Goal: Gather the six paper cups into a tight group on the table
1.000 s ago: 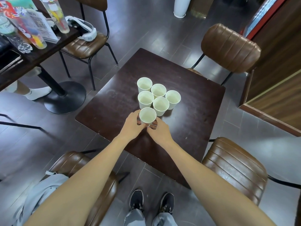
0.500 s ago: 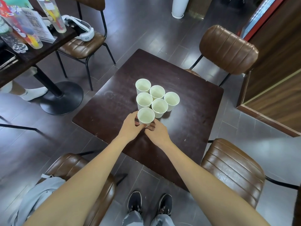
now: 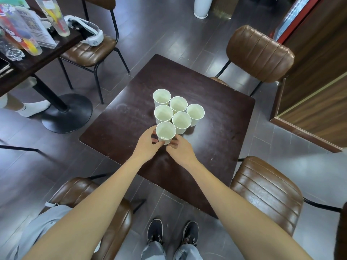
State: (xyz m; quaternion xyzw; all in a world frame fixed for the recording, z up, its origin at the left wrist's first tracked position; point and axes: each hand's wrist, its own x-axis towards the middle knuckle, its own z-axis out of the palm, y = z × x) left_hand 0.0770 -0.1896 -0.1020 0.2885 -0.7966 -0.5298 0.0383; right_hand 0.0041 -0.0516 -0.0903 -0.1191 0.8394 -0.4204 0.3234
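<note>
Six white paper cups stand upright in a tight triangle on the dark brown table [image 3: 216, 128]. The far row has three cups [image 3: 161, 96] [image 3: 178, 103] [image 3: 195, 111]. Two more cups [image 3: 163, 113] [image 3: 181, 120] stand in the middle row. The nearest cup [image 3: 165, 130] forms the tip and touches the middle row. My left hand [image 3: 148, 145] wraps this cup's lower left side with thumb and fingers. My right hand [image 3: 181, 150] presses curled fingertips against its lower right side. The cup's base is hidden by my fingers.
Brown leather chairs stand at the far right [image 3: 259, 53], near right [image 3: 266, 194] and near left [image 3: 90, 199] of the table. A second table [image 3: 37, 59] at the far left carries bottles and a sign. Another person's foot [image 3: 32, 107] rests beside its pedestal base.
Both hands stay at the nearest cup, which remains against the group. Only the camera view has shifted slightly.
</note>
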